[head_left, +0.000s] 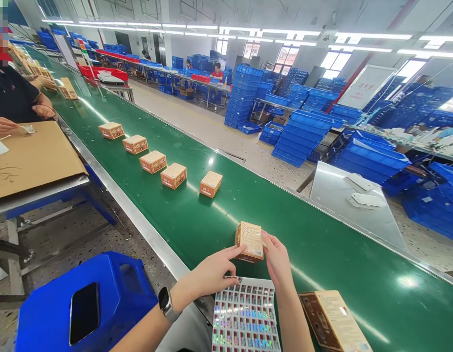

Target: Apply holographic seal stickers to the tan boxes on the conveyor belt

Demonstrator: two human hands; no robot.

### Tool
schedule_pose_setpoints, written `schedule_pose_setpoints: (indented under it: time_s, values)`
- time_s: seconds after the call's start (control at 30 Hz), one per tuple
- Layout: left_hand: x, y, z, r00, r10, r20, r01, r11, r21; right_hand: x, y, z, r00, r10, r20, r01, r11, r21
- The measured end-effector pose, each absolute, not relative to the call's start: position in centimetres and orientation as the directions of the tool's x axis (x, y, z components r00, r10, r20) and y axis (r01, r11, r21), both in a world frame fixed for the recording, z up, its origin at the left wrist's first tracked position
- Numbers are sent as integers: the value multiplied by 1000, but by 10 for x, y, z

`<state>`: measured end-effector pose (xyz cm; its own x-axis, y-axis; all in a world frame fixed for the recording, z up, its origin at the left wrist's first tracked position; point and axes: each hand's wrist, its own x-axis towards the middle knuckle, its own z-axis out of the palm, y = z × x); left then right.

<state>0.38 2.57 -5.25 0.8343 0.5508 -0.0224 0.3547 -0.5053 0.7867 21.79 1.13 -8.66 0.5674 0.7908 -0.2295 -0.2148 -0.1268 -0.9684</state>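
Note:
A small tan and brown cardboard box (250,233) sits on the green conveyor belt in front of me. My right hand (278,256) grips its right side, with the thumb hidden behind the fingers. My left hand (217,269) reaches from the left, its index finger pressed on the box's top near the front edge. Between the thumb and curled fingers of that hand is the top edge of a sheet of shiny holographic stickers (246,318), which hangs over my lap. Beside my right forearm lies a larger-looking brown and cream box (334,320), partly cut off by the frame.
Several similar boxes (174,176) stand spaced along the conveyor belt (285,220). A blue stool (112,298) at lower left carries a black phone (84,313). A co-worker's hands are at a cardboard-topped table (35,156). Beyond the belt stands a metal table (351,215).

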Motion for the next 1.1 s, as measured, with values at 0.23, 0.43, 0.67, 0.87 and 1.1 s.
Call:
schedule_pose_setpoints:
  time_s: [0.23,0.43,0.67,0.87,1.1]
  values:
    - [13,18,-67,853,522,33,304,-547,780,231,-5,-86,562,795,-230,-177,-155,-972]
    - [21,12,-68,870,490,57,271,-572,774,235,-16,-89,602,778,-178,-44,-191,-981]
    - [32,6,-67,888,456,57,247,-580,776,242,-28,-89,694,719,-34,231,-267,-936]
    - [36,-5,-63,891,446,82,200,-548,812,268,-31,-79,722,690,54,382,-332,-863]
    - [0,-19,-49,772,622,-130,361,-261,895,264,63,-40,364,912,191,563,-52,-825]
